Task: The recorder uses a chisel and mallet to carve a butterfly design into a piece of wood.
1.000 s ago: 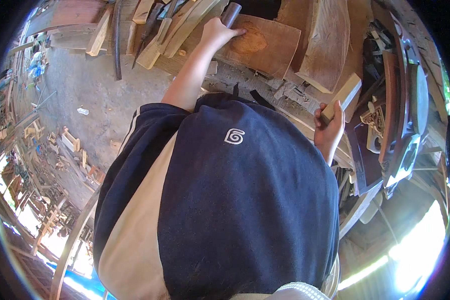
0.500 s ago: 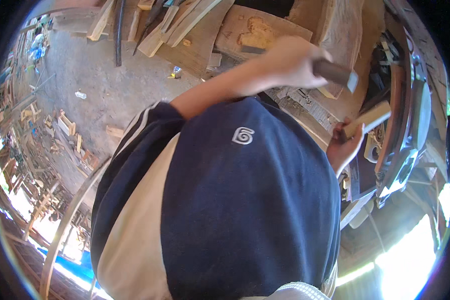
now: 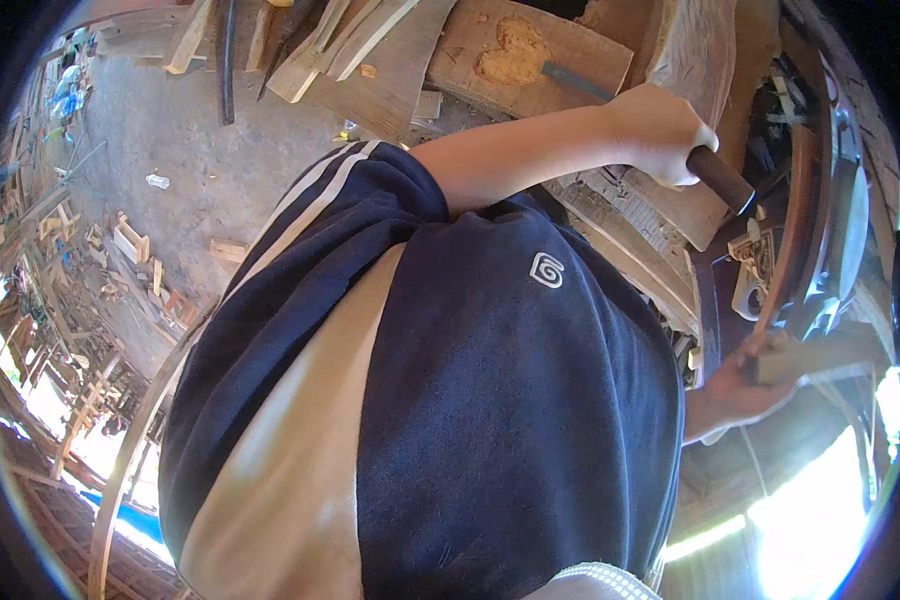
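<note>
My left hand (image 3: pixel 660 130) reaches across my dark blue shirt (image 3: pixel 490 400) and is closed around a chisel. Its dark handle (image 3: pixel 720 180) sticks out to the right, and its grey blade (image 3: pixel 575 80) points toward a pale carved hollow (image 3: pixel 515 60) in a brown wooden board (image 3: pixel 570 45). My right hand (image 3: pixel 735 390) is low at the right and grips a pale wooden block (image 3: pixel 810 360), apart from the chisel. Most of my right forearm is hidden behind my torso.
Planks and offcuts (image 3: pixel 360 50) lie at the top by a dusty concrete floor (image 3: pixel 170 140). Carved dark wooden furniture parts (image 3: pixel 800 220) stand at the right. Small wooden pieces (image 3: pixel 130 240) are scattered at the left, and a curved wooden strip (image 3: pixel 130 470) runs along the lower left.
My left hand has swung right with the chisel, from the board's left side to past its right end. My right hand with the wooden block has dropped lower in view.
</note>
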{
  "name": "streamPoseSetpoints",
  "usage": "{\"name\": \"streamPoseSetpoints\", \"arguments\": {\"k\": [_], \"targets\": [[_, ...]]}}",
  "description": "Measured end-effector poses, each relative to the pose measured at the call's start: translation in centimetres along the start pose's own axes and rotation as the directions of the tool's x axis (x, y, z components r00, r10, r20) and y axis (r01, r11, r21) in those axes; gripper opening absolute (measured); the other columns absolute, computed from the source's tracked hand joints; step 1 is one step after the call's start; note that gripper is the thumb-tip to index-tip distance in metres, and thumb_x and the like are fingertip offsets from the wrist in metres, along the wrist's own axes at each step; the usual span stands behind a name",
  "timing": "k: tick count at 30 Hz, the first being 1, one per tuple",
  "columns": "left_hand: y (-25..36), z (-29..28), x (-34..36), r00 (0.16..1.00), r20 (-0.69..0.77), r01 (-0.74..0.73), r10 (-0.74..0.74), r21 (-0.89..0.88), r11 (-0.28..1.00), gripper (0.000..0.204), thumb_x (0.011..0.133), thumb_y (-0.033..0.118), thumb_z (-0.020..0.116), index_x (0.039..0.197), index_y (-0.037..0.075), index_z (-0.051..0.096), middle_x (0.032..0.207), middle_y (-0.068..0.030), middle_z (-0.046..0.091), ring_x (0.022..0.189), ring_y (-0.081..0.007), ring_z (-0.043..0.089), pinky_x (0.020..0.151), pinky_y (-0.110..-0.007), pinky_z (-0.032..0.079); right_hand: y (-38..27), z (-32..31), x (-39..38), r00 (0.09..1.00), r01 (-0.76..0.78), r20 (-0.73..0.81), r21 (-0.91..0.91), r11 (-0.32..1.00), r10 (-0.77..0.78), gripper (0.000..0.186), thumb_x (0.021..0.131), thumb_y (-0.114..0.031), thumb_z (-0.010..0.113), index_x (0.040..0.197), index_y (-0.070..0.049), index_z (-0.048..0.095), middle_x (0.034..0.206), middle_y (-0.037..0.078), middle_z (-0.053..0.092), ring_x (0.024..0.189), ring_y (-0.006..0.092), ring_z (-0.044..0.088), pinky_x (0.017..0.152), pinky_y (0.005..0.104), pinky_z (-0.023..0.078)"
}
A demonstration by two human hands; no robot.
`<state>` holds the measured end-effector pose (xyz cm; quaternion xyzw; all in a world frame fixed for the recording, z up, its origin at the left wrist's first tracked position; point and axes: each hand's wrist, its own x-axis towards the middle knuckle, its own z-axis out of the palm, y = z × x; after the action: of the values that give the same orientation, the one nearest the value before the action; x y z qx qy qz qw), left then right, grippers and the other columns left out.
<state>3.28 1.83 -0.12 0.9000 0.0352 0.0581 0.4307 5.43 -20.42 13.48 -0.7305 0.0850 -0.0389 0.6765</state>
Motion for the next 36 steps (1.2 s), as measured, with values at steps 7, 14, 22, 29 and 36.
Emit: {"name": "streamPoseSetpoints", "arguments": {"k": [7,14,22,29,36], "targets": [[-0.7,2.1,0.7,0.999,-0.028,-0.033,0.034,0.063,0.997,0.031,0.071,0.038,0.071,0.096,0.020,0.072,0.077,-0.0088,0.070,0.075,-0.0309,0.069,0.067,-0.043,0.054,1.9,1.6,-3.3,0.893,-0.204,0.290,-0.421,0.884,0.344,0.022,0.088,-0.013,0.061,0.106,-0.003,0.055,0.080,0.008,0.059,0.061,0.0133,0.052,0.052,0.0231,0.040],[-1.5,1.6,1.5,0.999,-0.045,0.005,-0.004,0.025,1.000,0.024,0.072,0.035,0.069,0.089,0.019,0.072,0.073,-0.0092,0.069,0.071,-0.0305,0.069,0.064,-0.044,0.053,1.9,2.8,-2.9,0.948,-0.230,0.169,-0.217,0.949,0.268,0.014,0.087,-0.017,0.062,0.091,-0.005,0.056,0.071,0.004,0.055,0.054,0.0105,0.045,0.046,0.0223,0.032],[-2.2,0.4,1.7,0.988,-0.116,0.094,-0.097,-0.026,0.995,0.022,0.074,0.035,0.069,0.088,0.019,0.071,0.072,-0.0080,0.068,0.071,-0.0304,0.068,0.065,-0.045,0.053,2.0,3.9,-0.2,0.993,0.101,0.076,-0.187,0.977,-0.088,0.016,0.087,-0.020,0.063,0.095,-0.007,0.059,0.074,0.005,0.057,0.059,0.0108,0.050,0.049,0.0217,0.037],[-2.7,0.3,1.1,0.995,-0.059,0.076,-0.077,-0.018,0.997,0.026,0.071,0.032,0.071,0.093,0.018,0.072,0.073,-0.0106,0.067,0.071,-0.0317,0.067,0.065,-0.045,0.053,2.2,4.2,-0.2,0.989,0.145,-0.024,0.069,0.987,-0.143,0.024,0.088,-0.027,0.062,0.085,-0.004,0.060,0.073,0.010,0.060,0.055,0.0103,0.052,0.043,0.0216,0.033],[-3.1,-0.3,1.0,0.994,-0.034,0.106,-0.107,-0.039,0.994,0.026,0.071,0.031,0.071,0.093,0.018,0.072,0.072,-0.0107,0.067,0.071,-0.0310,0.067,0.065,-0.044,0.052,3.8,1.6,1.1,0.937,0.270,0.318,-0.394,0.879,-0.145,0.021,0.084,-0.020,0.060,0.092,-0.001,0.063,0.083,0.011,0.062,0.071,0.0119,0.057,0.057,0.0229,0.043]]}}
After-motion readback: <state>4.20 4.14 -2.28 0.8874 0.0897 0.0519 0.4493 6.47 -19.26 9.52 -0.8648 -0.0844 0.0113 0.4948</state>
